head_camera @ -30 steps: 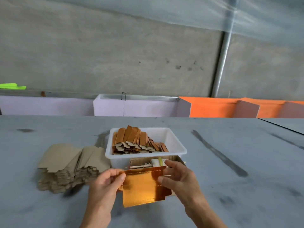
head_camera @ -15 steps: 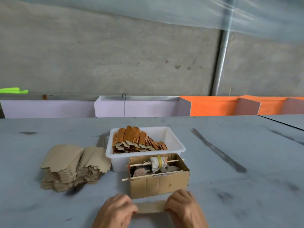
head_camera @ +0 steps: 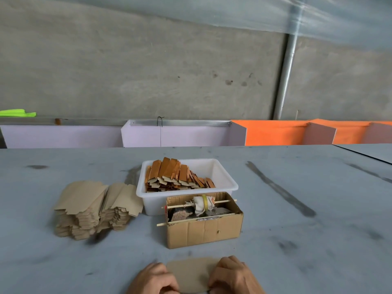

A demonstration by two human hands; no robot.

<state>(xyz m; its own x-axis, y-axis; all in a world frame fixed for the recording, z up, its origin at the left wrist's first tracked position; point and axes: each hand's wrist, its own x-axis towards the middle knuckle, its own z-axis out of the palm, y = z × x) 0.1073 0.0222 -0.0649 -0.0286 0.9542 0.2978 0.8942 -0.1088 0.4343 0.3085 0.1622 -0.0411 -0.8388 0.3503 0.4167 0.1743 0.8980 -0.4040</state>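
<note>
Brown card [head_camera: 192, 273] held by left hand [head_camera: 156, 281], right hand [head_camera: 233, 276].

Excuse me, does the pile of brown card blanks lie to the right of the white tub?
No, the pile of brown card blanks lies left of the white tub.

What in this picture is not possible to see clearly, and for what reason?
- Card, head view: its ends are covered by the left grip and right grip.
- The hold itself: hidden under both grips, which the frame bottom cuts off.
- Box contents: dark, partly behind a cloth roll.
- Tub: the lower pieces are hidden by its wall.
</note>
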